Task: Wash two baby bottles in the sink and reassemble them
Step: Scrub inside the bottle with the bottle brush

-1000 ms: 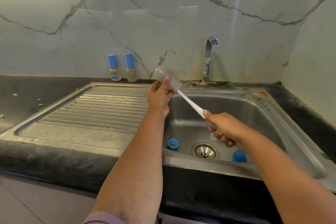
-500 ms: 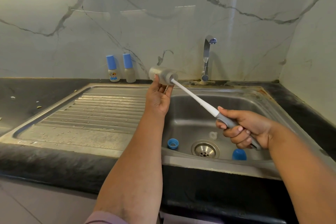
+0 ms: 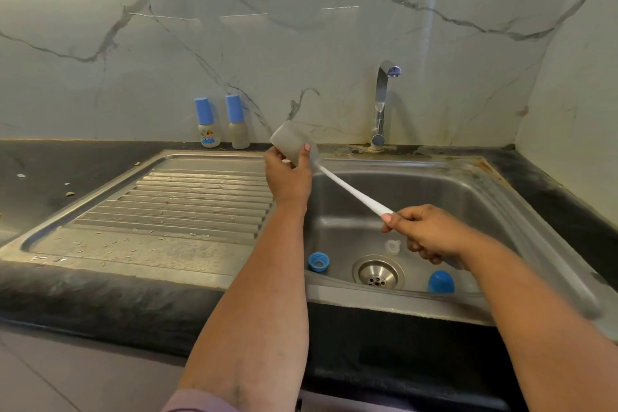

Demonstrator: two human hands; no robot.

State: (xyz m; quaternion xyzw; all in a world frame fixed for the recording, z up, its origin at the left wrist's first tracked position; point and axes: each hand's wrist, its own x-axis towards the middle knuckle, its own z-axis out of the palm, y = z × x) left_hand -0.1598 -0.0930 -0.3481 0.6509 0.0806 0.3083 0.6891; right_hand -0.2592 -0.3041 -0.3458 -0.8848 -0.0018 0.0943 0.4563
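The left hand [image 3: 287,174] grips the cloudy plastic baby bottle body [image 3: 291,143] above the steel sink [image 3: 501,197], fingers curled round it. It has tipped the bottle's bottom up again. The right hand [image 3: 424,234], fingers wrapped round the long white bottle brush [image 3: 351,192], has pushed it back in, so scrubbing goes on.

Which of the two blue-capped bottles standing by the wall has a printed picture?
The left bottle, farther from the tap; its body shows a colourful print, while the right bottle is plain.
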